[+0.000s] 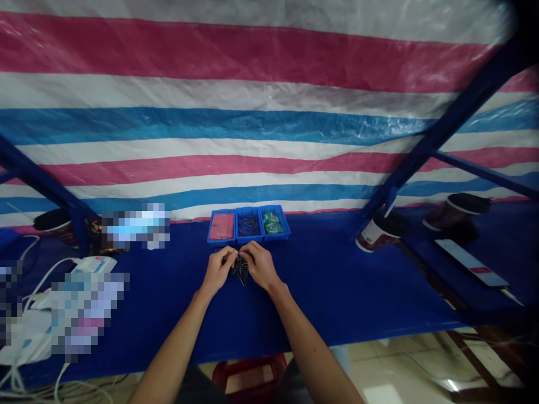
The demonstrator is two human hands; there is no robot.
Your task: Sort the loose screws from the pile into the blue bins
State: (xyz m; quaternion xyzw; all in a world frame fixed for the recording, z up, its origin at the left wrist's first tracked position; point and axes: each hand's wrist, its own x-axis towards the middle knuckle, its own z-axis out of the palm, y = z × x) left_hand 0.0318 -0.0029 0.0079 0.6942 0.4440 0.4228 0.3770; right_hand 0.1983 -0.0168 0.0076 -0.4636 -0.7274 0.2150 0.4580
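Note:
A small pile of thin dark screws [240,272] lies on the blue tabletop between my hands. My left hand [219,268] curls in from the left, its thumb and fingers pinched together at the top of the pile. From the right, my right hand [260,266] meets it, fingers bent and closed at the same spot. Whatever sits between the fingertips is too small and hidden to make out. Just beyond my hands stand three joined blue bins: one with pink-red pieces [222,226], a middle one with dark screws [248,225], and one with green and silvery pieces [273,222].
A lidded cup [379,231] stands on the right, with another cup [455,210] and a phone [471,262] beyond the blue frame post. White power strips with cables [95,264] lie at the left. A red container [248,381] is below the table edge.

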